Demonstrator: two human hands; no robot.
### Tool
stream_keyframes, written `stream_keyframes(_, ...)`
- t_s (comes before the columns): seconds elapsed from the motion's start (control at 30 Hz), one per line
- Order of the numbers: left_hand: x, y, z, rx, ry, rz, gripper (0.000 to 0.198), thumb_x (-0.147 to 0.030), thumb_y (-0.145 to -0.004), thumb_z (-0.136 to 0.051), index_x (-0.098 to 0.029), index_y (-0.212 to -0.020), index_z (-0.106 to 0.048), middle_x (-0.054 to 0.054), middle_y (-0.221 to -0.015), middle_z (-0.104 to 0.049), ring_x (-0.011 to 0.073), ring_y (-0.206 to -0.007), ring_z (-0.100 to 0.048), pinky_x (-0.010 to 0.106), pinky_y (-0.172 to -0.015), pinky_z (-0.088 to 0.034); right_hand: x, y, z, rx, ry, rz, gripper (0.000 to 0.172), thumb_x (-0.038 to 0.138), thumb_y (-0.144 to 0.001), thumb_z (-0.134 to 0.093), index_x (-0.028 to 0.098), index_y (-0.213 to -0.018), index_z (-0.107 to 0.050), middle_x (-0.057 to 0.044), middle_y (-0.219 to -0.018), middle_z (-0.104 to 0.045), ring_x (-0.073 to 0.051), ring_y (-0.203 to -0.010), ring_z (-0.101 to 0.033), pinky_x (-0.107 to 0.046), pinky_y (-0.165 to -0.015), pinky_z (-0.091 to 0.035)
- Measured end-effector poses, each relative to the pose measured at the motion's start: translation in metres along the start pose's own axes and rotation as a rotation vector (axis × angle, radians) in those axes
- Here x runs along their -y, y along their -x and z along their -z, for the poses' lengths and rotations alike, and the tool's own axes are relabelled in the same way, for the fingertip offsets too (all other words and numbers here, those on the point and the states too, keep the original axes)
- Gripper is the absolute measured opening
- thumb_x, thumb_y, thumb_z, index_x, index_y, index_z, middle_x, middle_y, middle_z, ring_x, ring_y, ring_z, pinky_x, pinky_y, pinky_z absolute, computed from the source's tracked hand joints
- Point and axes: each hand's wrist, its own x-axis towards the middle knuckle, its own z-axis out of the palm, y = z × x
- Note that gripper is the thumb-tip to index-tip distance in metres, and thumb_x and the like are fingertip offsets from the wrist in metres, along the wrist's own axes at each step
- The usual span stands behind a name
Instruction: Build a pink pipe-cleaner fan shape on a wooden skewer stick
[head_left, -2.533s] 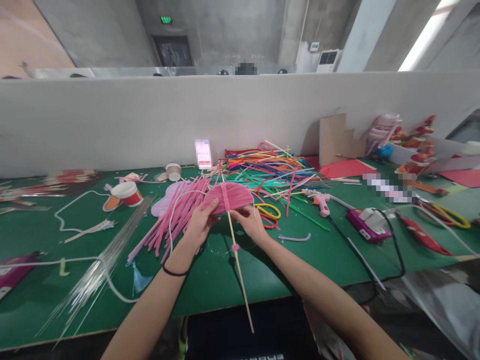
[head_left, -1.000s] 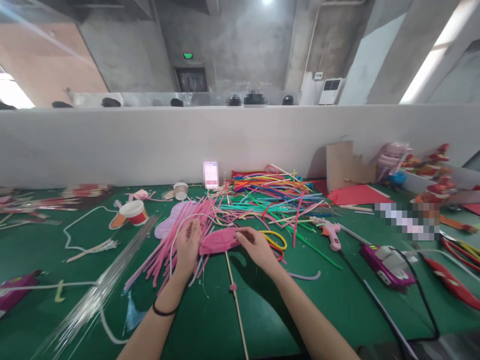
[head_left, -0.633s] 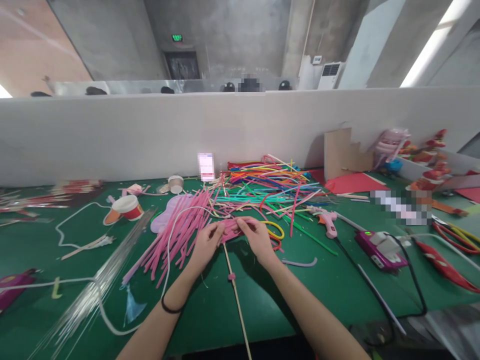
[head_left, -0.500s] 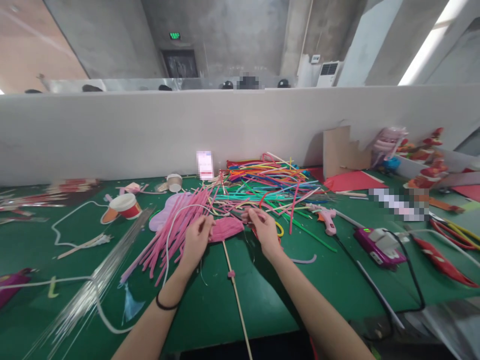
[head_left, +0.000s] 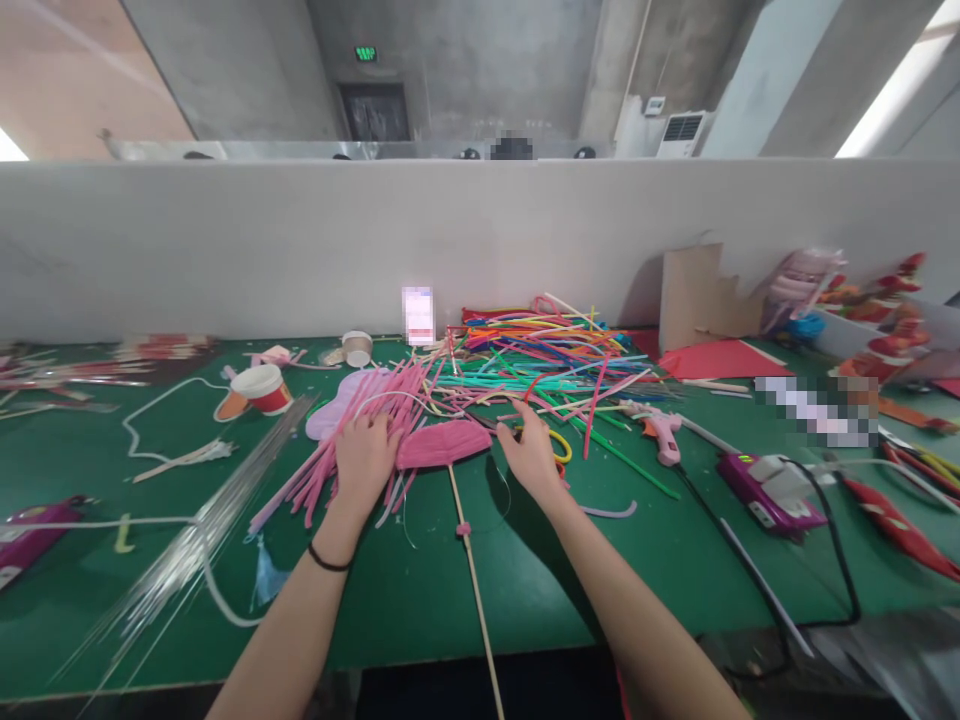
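Note:
A pink fuzzy panel (head_left: 444,445), oblong with a curved top, lies between my hands. From it a thin wooden stick (head_left: 480,610) runs toward me, with a small pink knot (head_left: 463,530) around it. Fine wire curls out at both ends of the panel. My left hand (head_left: 366,455) rests over a bundle of pink pipe cleaners (head_left: 319,470), fingers spread and partly bent. To the right of the panel, my right hand (head_left: 531,450) has its thumb and index finger apart. Beside it are scissors with yellow handles (head_left: 559,446), partly hidden by that hand.
Multicoloured pipe cleaners (head_left: 540,350) are heaped at the back. A pink glue gun (head_left: 663,435) and a purple power strip (head_left: 772,500) with cables lie right. Left are a paper cup (head_left: 262,388) and loose wires (head_left: 202,540). A white partition (head_left: 300,240) stands behind.
Both hands have let go of the pink panel's ends. My left hand has shifted left onto the pink pipe cleaners, and my right hand has opened beside the scissors.

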Motion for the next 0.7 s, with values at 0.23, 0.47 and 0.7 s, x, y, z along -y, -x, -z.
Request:
stream_keyframes(0.23,-0.006,0.001,0.011,0.095,-0.018,-0.044,0.024,-0.036,-0.088,-0.053,-0.019,-0.088,-0.070,0.013,-0.094,-0.071,0.0342,-0.096,-0.060,0.043,-0.080,-0.044,0.004,0.004,0.001,-0.117,0.255,0.027,0.051,0.029,-0.085,-0.050,0.018,-0.134,-0.050,-0.020,-0.156,-0.015,-0.044,-0.139,-0.021,-0.063,-0.099,-0.032)
stream_keyframes(0.47,-0.007,0.002,0.025,0.099,-0.049,-0.008,0.034,-0.023,-0.093,-0.033,-0.011,-0.094,-0.066,0.018,-0.095,-0.070,0.0293,-0.091,-0.064,0.038,-0.079,-0.045,0.009,0.009,-0.002,-0.102,0.227,0.105,0.050,0.023,-0.084,-0.049,0.020,-0.134,-0.049,-0.019,-0.150,-0.024,-0.039,-0.136,-0.026,-0.060,-0.098,-0.035)
stream_keyframes(0.7,0.011,0.024,0.099,0.290,0.044,0.115,0.030,-0.036,-0.095,-0.031,-0.023,-0.099,-0.057,0.007,-0.084,-0.070,0.0248,-0.075,-0.067,0.028,-0.058,-0.039,0.013,0.008,0.002,-0.107,0.082,0.186,0.043,0.019,-0.085,-0.047,0.020,-0.127,-0.051,-0.015,-0.133,-0.048,-0.029,-0.127,-0.040,-0.051,-0.103,-0.036)
